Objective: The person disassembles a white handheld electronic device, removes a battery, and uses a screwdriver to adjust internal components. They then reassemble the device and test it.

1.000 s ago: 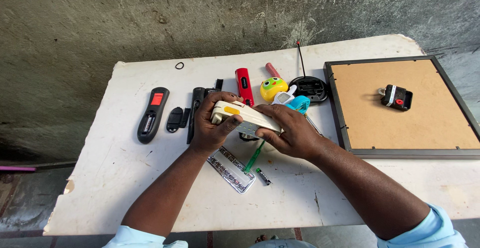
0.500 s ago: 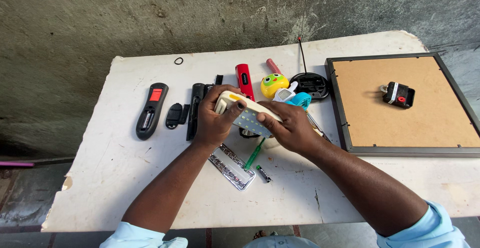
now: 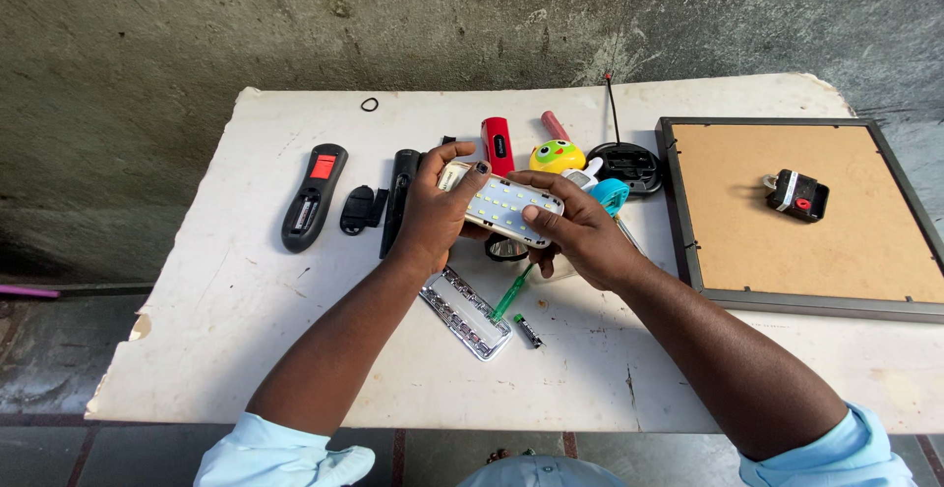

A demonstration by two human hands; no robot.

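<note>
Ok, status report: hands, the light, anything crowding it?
Left hand and right hand both grip the white LED panel, lifted off table. Green screwdriver and reflector tray lie directly beneath.

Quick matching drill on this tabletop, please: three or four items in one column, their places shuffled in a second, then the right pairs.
1. LED lamp panel
2. black padlock
3. small black ring
4. green screwdriver

A. on the brown board of the frame
B. alone near the table's far edge
C. held between left hand and right hand
D. lying on the table under the hands

Pairs: 1-C, 2-A, 3-B, 4-D
</note>
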